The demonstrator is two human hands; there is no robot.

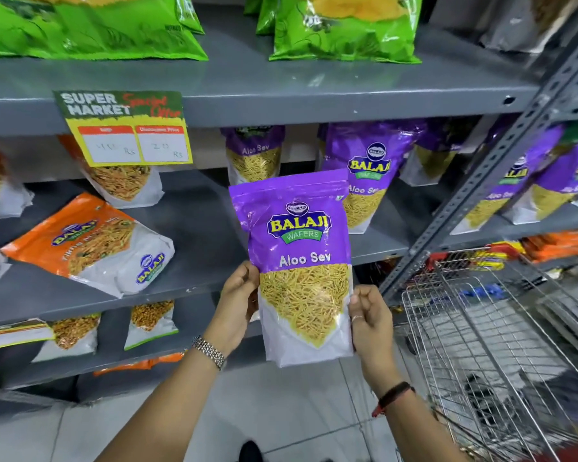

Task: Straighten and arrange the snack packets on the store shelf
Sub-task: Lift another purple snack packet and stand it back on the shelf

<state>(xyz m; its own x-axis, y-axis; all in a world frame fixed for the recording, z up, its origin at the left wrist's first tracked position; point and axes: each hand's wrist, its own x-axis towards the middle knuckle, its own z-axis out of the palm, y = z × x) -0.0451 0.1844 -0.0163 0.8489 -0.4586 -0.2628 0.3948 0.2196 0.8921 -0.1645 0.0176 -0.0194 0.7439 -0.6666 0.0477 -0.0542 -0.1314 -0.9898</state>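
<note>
I hold a purple Aloo Sev packet upright in front of the middle shelf. My left hand grips its left edge and my right hand grips its lower right edge. Behind it on the shelf stand more purple Aloo Sev packets, one further back. To the left, an orange packet lies flat and tilted on the same shelf, and another orange packet stands behind the price tag.
Green packets stand on the top shelf. A price tag hangs from its edge. A wire shopping trolley stands at my right. A slanted shelf post separates more purple packets. Lower shelves hold other packets.
</note>
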